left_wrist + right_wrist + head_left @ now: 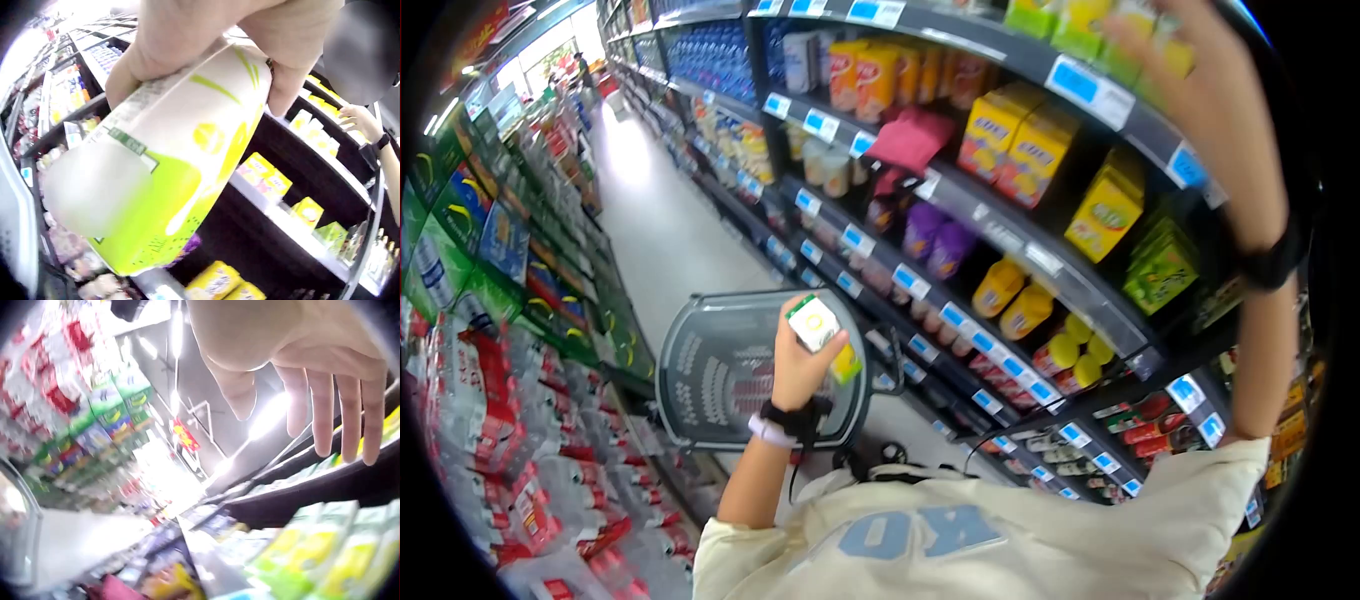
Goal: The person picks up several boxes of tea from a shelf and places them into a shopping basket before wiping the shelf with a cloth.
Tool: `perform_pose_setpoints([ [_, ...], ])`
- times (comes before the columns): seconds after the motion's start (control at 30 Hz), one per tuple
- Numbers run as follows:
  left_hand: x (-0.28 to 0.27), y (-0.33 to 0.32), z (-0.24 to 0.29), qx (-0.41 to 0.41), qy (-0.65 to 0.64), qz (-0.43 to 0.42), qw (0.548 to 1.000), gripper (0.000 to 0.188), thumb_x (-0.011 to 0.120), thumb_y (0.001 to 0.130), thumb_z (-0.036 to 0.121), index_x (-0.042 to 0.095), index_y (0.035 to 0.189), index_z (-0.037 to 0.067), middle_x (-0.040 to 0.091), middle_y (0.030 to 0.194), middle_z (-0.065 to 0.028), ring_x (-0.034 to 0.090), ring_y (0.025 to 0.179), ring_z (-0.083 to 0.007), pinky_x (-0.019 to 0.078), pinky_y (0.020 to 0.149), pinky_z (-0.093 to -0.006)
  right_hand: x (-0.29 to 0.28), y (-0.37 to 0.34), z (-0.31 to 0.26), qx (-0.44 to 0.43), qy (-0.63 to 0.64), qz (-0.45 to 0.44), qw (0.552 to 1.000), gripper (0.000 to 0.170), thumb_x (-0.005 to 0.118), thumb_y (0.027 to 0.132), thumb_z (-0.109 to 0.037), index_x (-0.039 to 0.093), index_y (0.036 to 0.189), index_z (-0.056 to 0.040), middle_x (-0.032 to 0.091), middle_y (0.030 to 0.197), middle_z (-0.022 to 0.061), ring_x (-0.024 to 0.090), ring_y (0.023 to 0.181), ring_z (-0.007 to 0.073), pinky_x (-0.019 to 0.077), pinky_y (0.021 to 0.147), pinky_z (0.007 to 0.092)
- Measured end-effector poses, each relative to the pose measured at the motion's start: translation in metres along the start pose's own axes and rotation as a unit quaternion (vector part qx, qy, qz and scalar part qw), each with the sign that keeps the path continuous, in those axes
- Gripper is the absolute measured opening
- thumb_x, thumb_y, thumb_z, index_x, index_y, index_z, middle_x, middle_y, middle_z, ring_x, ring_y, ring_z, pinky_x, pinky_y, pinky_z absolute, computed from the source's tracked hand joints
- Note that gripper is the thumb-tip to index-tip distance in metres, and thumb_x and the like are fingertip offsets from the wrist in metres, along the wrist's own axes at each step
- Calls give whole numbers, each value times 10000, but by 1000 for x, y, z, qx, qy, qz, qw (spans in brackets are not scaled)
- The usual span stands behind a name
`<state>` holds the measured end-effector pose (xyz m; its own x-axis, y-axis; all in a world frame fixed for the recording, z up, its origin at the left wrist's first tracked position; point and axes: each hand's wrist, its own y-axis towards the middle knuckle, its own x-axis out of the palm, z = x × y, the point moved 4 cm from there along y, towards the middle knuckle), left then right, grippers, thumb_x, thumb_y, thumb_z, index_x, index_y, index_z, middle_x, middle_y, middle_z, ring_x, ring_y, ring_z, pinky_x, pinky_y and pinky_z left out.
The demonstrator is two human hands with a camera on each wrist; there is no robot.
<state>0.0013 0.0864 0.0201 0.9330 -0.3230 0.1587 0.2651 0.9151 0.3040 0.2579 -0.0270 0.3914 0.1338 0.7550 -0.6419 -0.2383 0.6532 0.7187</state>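
My left hand (796,372) grips a white, green and yellow drink carton (181,156) by its top, with the thumb on one side and fingers on the other. In the head view this carton is over the grey shopping basket (668,385). My right hand (294,350) is raised at the upper shelf, its fingers extended and holding nothing. Similar green and yellow cartons (312,550) stand in a row on the shelf below that hand in the right wrist view.
Shelves with price tags (1090,90) run along the right. Yellow boxes (1020,140) and a pink cloth-like item (912,138) sit on the middle shelf. Red-and-white packs (480,400) and green cases (460,230) are stacked at left. The aisle floor (635,200) stretches ahead.
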Motion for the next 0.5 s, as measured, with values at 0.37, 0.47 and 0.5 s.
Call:
perform_pose_setpoints([
  [0.37,-92,16,-168,-153,364,22,919,539,804,605,124,575,1076,-3,669,858,-96,653,792,-188,512,733,-320,-11,50,84,88,-275,-17,957,736,643,729,-494,557,1054,161,608,998,334,601,985,415,467,885,403],
  [0.47,-89,26,-201,-143,412,-31,900,524,816,563,193,604,1016,39,681,873,-152,671,827,-281,518,758,-359,-10,53,90,123,-208,-138,961,762,684,711,-492,538,1113,138,611,1008,327,606,1011,393,463,891,369],
  [0.5,-87,30,-213,-128,419,-66,897,504,822,553,181,605,990,55,680,868,-158,670,833,-296,518,764,-369,-10,51,79,149,-185,-153,959,750,689,710,-493,548,1143,103,620,996,317,609,1011,389,463,894,370],
])
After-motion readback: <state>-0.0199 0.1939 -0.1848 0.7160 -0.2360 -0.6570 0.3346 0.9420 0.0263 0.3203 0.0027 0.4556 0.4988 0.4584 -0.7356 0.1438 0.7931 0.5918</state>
